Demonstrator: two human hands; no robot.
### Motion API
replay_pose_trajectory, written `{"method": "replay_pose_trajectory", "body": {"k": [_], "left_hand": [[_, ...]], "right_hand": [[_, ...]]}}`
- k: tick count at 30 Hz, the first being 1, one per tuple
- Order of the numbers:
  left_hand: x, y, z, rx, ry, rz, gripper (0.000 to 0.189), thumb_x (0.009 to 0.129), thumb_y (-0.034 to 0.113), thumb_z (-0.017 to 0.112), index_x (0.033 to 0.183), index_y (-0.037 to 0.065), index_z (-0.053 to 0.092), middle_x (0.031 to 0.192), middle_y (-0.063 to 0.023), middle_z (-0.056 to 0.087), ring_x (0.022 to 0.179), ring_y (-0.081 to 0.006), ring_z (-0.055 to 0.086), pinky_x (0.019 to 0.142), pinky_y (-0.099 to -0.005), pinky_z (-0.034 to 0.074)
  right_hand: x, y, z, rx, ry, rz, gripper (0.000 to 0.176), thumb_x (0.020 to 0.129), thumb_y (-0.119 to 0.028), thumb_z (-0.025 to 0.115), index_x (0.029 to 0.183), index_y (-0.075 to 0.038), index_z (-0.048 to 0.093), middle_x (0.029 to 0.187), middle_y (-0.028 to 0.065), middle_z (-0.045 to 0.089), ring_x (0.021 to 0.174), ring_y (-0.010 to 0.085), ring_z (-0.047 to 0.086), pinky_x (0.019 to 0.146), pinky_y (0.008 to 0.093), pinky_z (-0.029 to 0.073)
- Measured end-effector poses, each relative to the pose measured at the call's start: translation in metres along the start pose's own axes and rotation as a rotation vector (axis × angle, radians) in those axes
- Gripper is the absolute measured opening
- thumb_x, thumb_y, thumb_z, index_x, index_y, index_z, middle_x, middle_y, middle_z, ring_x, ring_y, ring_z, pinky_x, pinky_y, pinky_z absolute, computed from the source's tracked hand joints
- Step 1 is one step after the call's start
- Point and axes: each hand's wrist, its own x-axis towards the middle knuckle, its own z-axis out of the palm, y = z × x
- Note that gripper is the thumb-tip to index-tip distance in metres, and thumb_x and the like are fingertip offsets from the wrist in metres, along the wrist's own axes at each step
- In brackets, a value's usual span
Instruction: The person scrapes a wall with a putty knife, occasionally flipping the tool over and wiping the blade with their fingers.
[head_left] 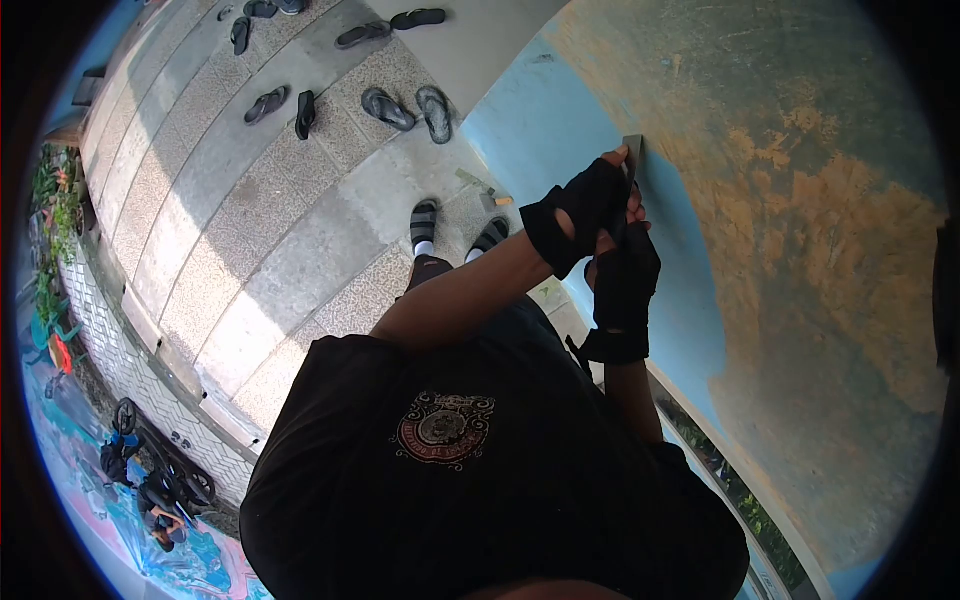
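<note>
My left hand [588,208], in a black fingerless glove, is closed around a grey flat-bladed scraper [633,148]. Just below it, my right hand [625,278] in a matching glove is also closed on the scraper's lower part, which the fingers mostly hide. The blade end meets or nearly meets the wall [680,255], on its light blue band. Beyond that band the wall's surface is worn, with brown and dull green patches.
Near my sandalled feet [425,222], a small wooden-handled tool [495,202] lies on the floor. Several sandals [387,108] are scattered over the paving [300,220]. At far left, a person [163,525] sits near a bicycle [165,470], beside plants [62,220].
</note>
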Motion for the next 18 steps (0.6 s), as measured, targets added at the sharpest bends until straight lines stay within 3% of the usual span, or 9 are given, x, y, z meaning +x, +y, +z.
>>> {"method": "replay_pose_trajectory", "body": {"k": [5,7,9,11,13,14,16,18], "left_hand": [[0.002,0.002,-0.008,0.025,-0.076,0.000,0.052,0.094,0.056,0.052,0.068,0.011,0.052,0.059,-0.0055,0.052,0.065,-0.0226,0.058,0.078,-0.0442,0.054],[0.001,0.007,-0.008,0.073,-0.095,0.004,0.052,0.094,0.056,0.052,0.067,0.011,0.052,0.058,-0.0056,0.051,0.064,-0.0227,0.058,0.077,-0.0440,0.054],[0.003,0.007,-0.004,0.041,-0.009,-0.016,0.053,0.094,0.056,0.052,0.065,0.011,0.051,0.058,-0.0055,0.051,0.062,-0.0222,0.058,0.075,-0.0436,0.054],[0.007,0.016,-0.006,0.053,-0.050,-0.005,0.054,0.093,0.056,0.052,0.064,0.011,0.051,0.057,-0.0054,0.051,0.061,-0.0222,0.057,0.075,-0.0434,0.054],[0.004,0.014,-0.007,0.063,-0.078,0.012,0.054,0.093,0.056,0.053,0.063,0.011,0.051,0.057,-0.0053,0.050,0.061,-0.0221,0.057,0.074,-0.0432,0.054],[0.002,0.011,-0.003,0.067,-0.038,-0.018,0.054,0.093,0.056,0.052,0.063,0.010,0.050,0.057,-0.0051,0.050,0.061,-0.0222,0.057,0.074,-0.0429,0.054],[0.001,0.014,-0.002,0.075,-0.001,-0.043,0.054,0.093,0.055,0.052,0.063,0.010,0.050,0.056,-0.0048,0.049,0.061,-0.0223,0.057,0.073,-0.0426,0.054],[0.003,0.015,-0.007,0.052,-0.071,-0.065,0.055,0.093,0.056,0.052,0.063,0.009,0.051,0.058,-0.0052,0.050,0.062,-0.0233,0.058,0.074,-0.0422,0.054]], "right_hand": [[-0.008,0.000,0.006,-0.148,0.053,0.048,0.045,0.088,0.002,0.062,0.133,-0.001,0.054,0.125,0.0104,0.064,0.118,0.0159,0.057,0.103,0.0284,0.039],[-0.008,0.010,0.012,0.072,0.118,-0.015,0.039,0.092,-0.005,0.062,0.129,0.002,0.056,0.115,0.0062,0.065,0.101,0.0102,0.057,0.088,0.0247,0.044],[-0.005,0.015,0.015,0.028,0.114,-0.043,0.038,0.092,-0.004,0.061,0.129,0.002,0.056,0.117,0.0058,0.064,0.102,0.0102,0.057,0.090,0.0242,0.044],[-0.003,0.016,0.015,-0.027,0.112,-0.061,0.037,0.092,-0.003,0.060,0.129,0.002,0.056,0.118,0.0053,0.064,0.104,0.0101,0.057,0.091,0.0237,0.044],[0.000,0.004,0.019,-0.307,0.149,-0.203,0.035,0.092,-0.001,0.059,0.127,0.002,0.057,0.119,0.0052,0.064,0.107,0.0116,0.058,0.093,0.0244,0.043],[-0.001,0.007,0.020,-0.300,0.151,-0.207,0.035,0.092,-0.001,0.059,0.127,0.002,0.057,0.119,0.0052,0.064,0.107,0.0116,0.058,0.093,0.0244,0.043],[-0.005,0.011,0.018,0.026,0.144,-0.052,0.035,0.091,-0.002,0.060,0.126,0.002,0.057,0.119,0.0062,0.065,0.106,0.0140,0.060,0.096,0.0262,0.043],[-0.003,0.011,0.025,-0.107,0.182,-0.125,0.038,0.090,-0.002,0.061,0.127,0.002,0.057,0.120,0.0063,0.065,0.107,0.0146,0.060,0.096,0.0266,0.043]]}}
